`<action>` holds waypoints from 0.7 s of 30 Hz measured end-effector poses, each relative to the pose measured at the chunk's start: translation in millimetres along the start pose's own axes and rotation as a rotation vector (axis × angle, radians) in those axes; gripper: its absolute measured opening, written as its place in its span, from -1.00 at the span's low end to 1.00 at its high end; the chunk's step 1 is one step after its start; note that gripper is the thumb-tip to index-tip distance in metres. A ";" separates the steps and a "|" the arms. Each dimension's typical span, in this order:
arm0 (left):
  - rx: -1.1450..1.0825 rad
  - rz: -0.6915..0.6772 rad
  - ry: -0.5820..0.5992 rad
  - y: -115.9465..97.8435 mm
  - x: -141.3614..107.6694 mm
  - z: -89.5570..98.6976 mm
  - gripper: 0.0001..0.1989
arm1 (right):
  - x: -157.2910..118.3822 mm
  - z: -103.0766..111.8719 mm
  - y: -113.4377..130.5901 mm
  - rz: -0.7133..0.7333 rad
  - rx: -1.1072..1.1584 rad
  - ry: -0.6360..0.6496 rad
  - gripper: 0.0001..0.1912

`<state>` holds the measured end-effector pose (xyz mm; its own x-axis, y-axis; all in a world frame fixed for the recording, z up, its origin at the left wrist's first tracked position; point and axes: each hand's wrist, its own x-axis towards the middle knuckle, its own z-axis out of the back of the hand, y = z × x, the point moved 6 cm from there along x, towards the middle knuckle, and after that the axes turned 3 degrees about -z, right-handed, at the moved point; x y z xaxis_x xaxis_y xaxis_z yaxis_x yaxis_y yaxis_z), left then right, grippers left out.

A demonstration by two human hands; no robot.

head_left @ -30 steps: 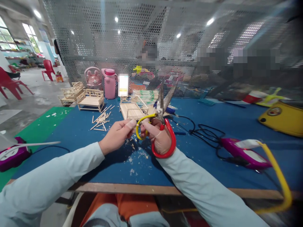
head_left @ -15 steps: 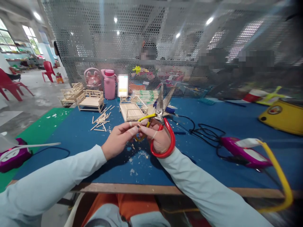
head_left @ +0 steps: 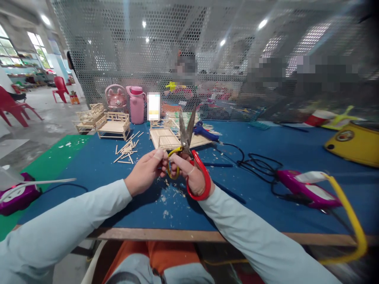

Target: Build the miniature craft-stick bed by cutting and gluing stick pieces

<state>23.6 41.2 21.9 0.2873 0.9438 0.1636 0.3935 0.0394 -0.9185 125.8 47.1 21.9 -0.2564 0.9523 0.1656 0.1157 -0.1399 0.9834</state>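
My right hand (head_left: 191,173) holds a pair of scissors (head_left: 186,136), one handle red and the other yellow. The blades point up and away, spread apart, and the red loop hangs round the hand near the wrist. Just to the left, my left hand (head_left: 146,167) is closed in a pinch close to the right fingertips; what it pinches is too small to make out. Beyond the hands lies a miniature bed-like frame of wooden sticks (head_left: 164,138), with a blue glue gun (head_left: 205,132) to its right. Loose short sticks (head_left: 128,149) are piled to the left.
Two small stick-built benches (head_left: 112,125) stand at the back left near a pink thermos (head_left: 137,105) and a lit phone (head_left: 153,106). Purple power strips (head_left: 308,189) and black cable lie right. A perforated metal screen (head_left: 118,47) backs the blue table (head_left: 251,213); a person sits behind it.
The scissors have swung left and more upright with my right hand. My hands have drawn slightly apart at the fingertips, and the glue gun shows more fully.
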 end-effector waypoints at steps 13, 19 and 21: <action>0.667 -0.491 -0.331 -44.5 -11.0 10.1 -0.57 | -11.5 -15.0 -2.0 0.088 -0.253 0.118 -0.62; 0.807 -0.565 -0.331 -50.0 -13.1 7.1 -0.60 | -13.9 -18.6 7.5 0.125 -0.304 0.118 -0.63; 0.828 -0.574 -0.323 -50.4 -12.9 6.2 -0.61 | -14.7 -19.7 9.1 0.126 -0.320 0.123 -0.62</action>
<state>-5.5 29.1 63.8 -0.0470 0.7505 0.6592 -0.3567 0.6038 -0.7129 111.7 26.5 29.9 -0.3752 0.8851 0.2753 -0.1474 -0.3502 0.9250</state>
